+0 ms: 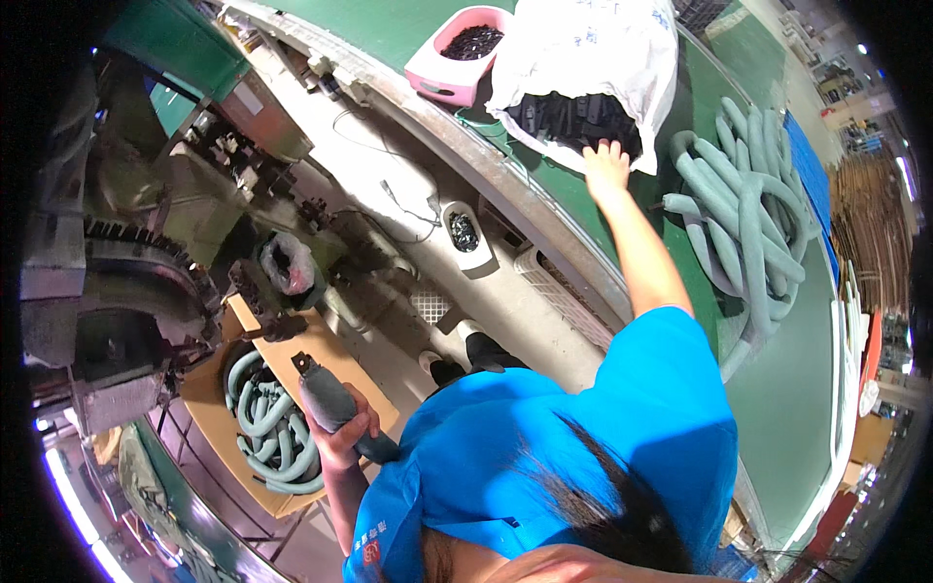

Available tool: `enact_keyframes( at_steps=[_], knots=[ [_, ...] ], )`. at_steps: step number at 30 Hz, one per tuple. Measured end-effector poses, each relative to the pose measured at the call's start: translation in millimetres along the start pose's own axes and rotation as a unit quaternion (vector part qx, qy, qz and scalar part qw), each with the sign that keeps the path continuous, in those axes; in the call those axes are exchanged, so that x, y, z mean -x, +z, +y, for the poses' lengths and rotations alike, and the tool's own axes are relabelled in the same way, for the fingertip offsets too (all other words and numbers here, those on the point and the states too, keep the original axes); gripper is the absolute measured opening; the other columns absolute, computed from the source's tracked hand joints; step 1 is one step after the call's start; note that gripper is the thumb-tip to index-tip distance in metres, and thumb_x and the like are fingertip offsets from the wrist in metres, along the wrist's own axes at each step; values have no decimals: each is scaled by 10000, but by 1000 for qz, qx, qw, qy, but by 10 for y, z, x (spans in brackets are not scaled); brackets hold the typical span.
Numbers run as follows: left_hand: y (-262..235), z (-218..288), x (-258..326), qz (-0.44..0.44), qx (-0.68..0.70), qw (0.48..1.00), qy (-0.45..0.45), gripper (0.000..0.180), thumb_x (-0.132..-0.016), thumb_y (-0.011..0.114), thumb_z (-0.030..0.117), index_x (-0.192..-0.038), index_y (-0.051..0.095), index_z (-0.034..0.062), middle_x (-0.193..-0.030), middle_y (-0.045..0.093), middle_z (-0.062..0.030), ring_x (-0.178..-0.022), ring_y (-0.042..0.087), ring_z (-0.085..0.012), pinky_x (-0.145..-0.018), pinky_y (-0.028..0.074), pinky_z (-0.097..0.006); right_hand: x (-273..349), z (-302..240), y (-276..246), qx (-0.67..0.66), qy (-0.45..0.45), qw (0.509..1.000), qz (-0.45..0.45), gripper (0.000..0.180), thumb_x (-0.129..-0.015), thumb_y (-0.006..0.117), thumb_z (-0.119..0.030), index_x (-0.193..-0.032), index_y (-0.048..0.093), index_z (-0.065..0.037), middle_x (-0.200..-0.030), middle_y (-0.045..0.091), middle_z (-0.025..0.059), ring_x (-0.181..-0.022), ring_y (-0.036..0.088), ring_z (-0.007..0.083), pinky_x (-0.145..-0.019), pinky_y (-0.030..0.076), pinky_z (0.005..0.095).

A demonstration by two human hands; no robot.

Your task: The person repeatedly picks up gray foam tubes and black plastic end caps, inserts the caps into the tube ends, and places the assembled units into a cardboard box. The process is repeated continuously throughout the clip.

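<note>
On the left, my left hand [342, 434] is wrapped round a thick grey foam tube [328, 399], which has a small black plastic piece [301, 363] at its upper end. My right arm stretches out over the green table. At the mouth of a white sack [588, 53], my right hand [607, 165] touches the black plastic parts [573, 119] heaped inside, its fingers a little apart. No part shows lifted in those fingers. A pile of long grey-green foam tubes [753, 209] lies on the table, right of this hand.
A pink tub [449, 76] of small black pieces stands left of the sack. Below the left hand, an open cardboard box [216, 428] holds several bent foam tubes. Dark machinery [126, 340] fills the left side. On the floor sits a white container [469, 255], with a cable [394, 199] nearby.
</note>
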State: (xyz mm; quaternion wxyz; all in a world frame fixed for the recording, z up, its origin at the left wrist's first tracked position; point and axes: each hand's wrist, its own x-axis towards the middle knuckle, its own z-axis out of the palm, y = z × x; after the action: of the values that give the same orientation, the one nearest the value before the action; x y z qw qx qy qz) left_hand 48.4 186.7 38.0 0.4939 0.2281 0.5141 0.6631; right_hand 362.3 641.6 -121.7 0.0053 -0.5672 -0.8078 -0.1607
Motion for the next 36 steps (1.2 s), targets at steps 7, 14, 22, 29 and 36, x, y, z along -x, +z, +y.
enact_keyframes(
  at_steps=[7, 14, 22, 29, 36],
  knots=[
    [14, 125, 29, -23, 23, 997, -63, 712, -620, 645, -98, -1214, 301, 90, -687, 503, -113, -481, 532, -200, -407, 436, -293, -166, 255, 26, 44, -147, 988, 26, 210, -786, 559, -198, -925, 638, -62, -1234, 511, 108, -1149, 454, 297, -918, 388, 443],
    [17, 271, 147, -150, 44, 979, -129, 892, -567, 664, -130, -1290, 214, 134, -647, 513, -137, -453, 532, -211, -381, 424, -294, 241, -815, -928, -495, -150, 853, -72, 339, -963, 452, -269, -1216, 491, -47, -756, 585, 42, -637, 533, 145, -567, 423, 264],
    [-57, 351, 330, -187, 65, 969, -148, 873, -512, 720, -62, -1271, 300, 31, -669, 549, -164, -465, 534, -203, -381, 398, -278, 991, -1882, -3071, -618, -483, 459, -417, 276, -931, 559, -258, -909, 631, 7, -586, 544, 25, -505, 519, 76, -462, 400, 227],
    [-87, 454, 479, -172, 15, 970, -172, 785, -449, 785, 9, -1149, 429, 11, -726, 589, -109, -592, 571, -176, -532, 440, -261, 1082, -2159, -3209, -560, -508, 462, -464, 321, -939, 532, -294, -990, 646, 1, -651, 569, 35, -578, 535, 101, -521, 401, 243],
    [-209, 472, 611, -124, 68, 973, -181, 762, -441, 759, 4, -1127, 428, 29, -718, 579, -108, -602, 571, -186, -540, 437, -272, 1053, -2312, -3284, -578, -631, 438, -276, 331, -827, 684, -309, -969, 625, -16, -814, 574, 67, -741, 565, 164, -647, 427, 285]
  ],
)
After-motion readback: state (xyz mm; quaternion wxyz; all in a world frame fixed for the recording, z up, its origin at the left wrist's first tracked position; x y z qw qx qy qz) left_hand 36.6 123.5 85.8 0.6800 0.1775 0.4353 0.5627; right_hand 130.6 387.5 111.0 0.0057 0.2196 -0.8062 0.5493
